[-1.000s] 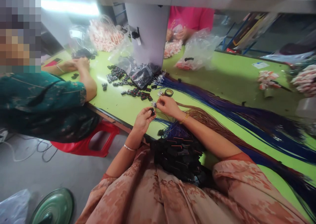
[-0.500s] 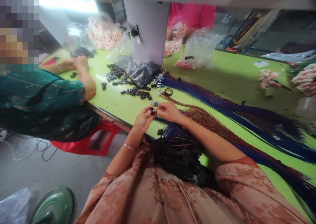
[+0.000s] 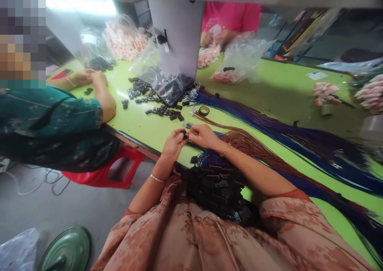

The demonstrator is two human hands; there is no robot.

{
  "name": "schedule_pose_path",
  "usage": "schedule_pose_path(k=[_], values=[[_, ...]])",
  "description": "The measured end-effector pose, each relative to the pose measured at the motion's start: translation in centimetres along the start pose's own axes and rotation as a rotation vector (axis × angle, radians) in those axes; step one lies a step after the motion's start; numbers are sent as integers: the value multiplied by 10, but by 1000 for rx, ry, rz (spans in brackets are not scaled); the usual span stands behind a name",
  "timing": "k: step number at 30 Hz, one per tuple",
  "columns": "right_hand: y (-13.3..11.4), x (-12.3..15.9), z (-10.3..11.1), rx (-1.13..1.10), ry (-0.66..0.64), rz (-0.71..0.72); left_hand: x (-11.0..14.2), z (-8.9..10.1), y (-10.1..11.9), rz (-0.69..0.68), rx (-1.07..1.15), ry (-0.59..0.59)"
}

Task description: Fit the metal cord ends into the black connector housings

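Note:
My left hand (image 3: 173, 144) pinches a small black connector housing (image 3: 185, 135) between thumb and fingertips. Right beside it, my right hand (image 3: 202, 135) is closed with its fingertips against the housing, on what looks like a thin wire end; the fingers hide most of it. Brown wires (image 3: 248, 143) with metal tips run along the table under and behind my right wrist. Silvery wire tips (image 3: 188, 124) show just beyond my fingers. In my lap lies a heap of black connectors with wires (image 3: 218, 187).
Loose black housings (image 3: 164, 110) lie beyond my hands, near a bag of black parts (image 3: 173, 89) and a tape roll (image 3: 204, 110). Long blue wires (image 3: 257, 111) cross the green table (image 3: 134, 131). One co-worker's arm (image 3: 103, 91) rests at left; another person (image 3: 230, 20) sits opposite.
Both hands stay together at the black housing, with only a slight shift of the fingers. The whole view has moved very slightly.

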State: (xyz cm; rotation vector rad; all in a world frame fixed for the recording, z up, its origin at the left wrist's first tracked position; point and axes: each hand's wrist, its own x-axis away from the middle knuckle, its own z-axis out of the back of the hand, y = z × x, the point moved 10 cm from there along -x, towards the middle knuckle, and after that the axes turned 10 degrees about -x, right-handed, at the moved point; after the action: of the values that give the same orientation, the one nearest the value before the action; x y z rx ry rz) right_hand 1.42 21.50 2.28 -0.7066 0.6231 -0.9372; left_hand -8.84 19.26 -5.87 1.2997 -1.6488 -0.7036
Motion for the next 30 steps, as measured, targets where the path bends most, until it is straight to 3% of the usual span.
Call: schedule_pose_path(k=[7, 14, 18, 21, 25, 30], values=[[-12, 4, -7, 114, -76, 137, -2, 5, -6, 16, -58, 59], [-1, 1, -8, 206, -89, 63, -7, 4, -9, 23, -84, 109], [22, -20, 16, 202, -47, -34, -9, 1, -8, 29, -84, 85], [51, -37, 41, 402, 59, -189, -10, 1, -9, 45, -90, 68], [74, -46, 35, 551, -1, -290, -11, 3, -12, 53, -84, 56], [80, -45, 23, 594, -43, -302, -11, 5, -14, 63, -80, 52]])
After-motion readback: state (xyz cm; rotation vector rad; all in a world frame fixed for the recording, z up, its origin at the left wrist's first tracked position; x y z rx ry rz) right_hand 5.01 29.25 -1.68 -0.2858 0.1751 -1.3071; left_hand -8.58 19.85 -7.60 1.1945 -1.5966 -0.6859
